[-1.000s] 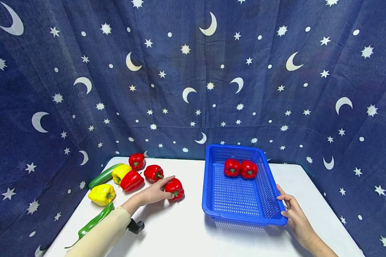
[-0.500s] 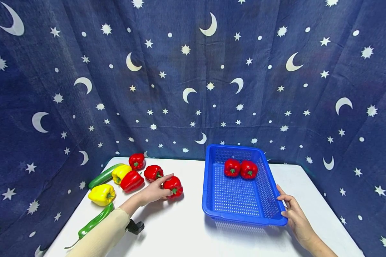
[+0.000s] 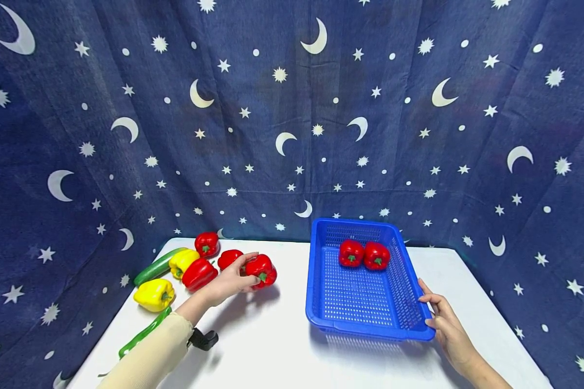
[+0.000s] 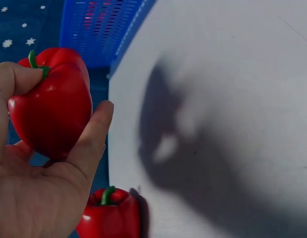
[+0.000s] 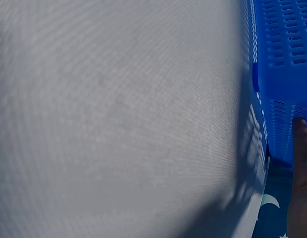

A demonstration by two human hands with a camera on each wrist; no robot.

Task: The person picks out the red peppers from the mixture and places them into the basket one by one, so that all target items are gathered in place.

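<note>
In the head view my left hand grips a red bell pepper above the white table, its shadow falling below. The left wrist view shows thumb and fingers round this bell pepper, the thumb by its green stem. Another red bell pepper lies partly hidden behind that hand. At the right, my right hand holds the right edge of a blue plastic basket, which has two red bell peppers inside. One finger shows against the basket wall in the right wrist view.
On the table's left lie a cucumber, two yellow bell peppers, more red bell peppers and a long green chili pepper, partly covered by the left sleeve. A star-and-moon curtain stands behind and at both sides.
My left hand has lifted the red bell pepper off the table, shifting it slightly left and farther back. The right hand and the basket stay in place.
</note>
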